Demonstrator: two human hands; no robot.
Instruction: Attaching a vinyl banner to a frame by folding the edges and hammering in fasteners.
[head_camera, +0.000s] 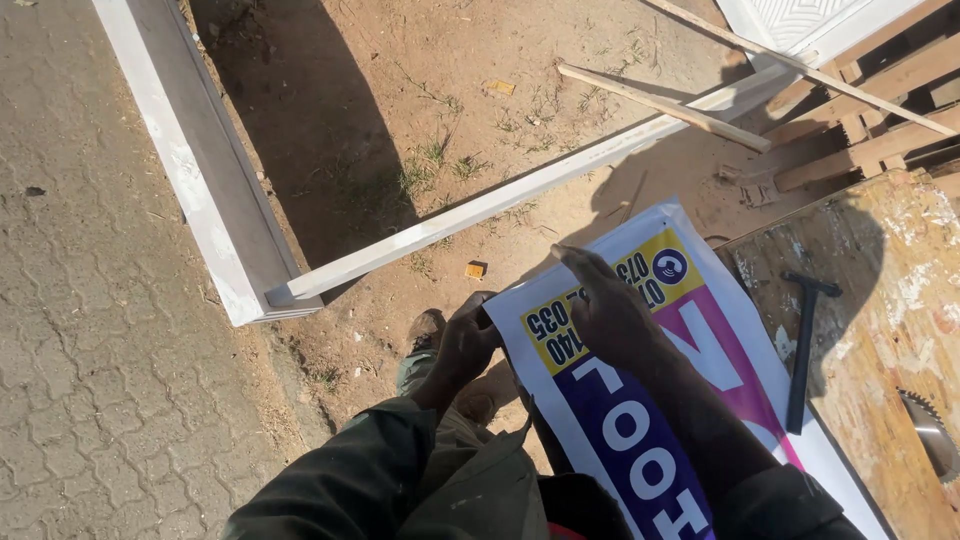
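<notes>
The grey interlocking paving (90, 330) fills the far left, well away from the glossy printed banner with white, yellow, purple and pink panels (650, 400); bare sandy ground (400, 110) with sparse grass lies above the banner. A long white-painted frame of 2 flat boards (210, 200) meets in a corner left of the banner, one board running up past its top edge. Right of the banner sits a rough, paint-stained chipboard worktop (890, 340) — the banner's right edge lies over it. Stacked bare timber slats (860, 110) lie above that top. On the worktop, just right of the banner, rests a black hammer (803, 340), and a round saw blade (935, 430) shows at the far right. The right hand (610, 310) lies flat on the banner, fingers stretched out toward its top edge. The left hand (468, 345) curls around the banner's left edge — a closed grip.
</notes>
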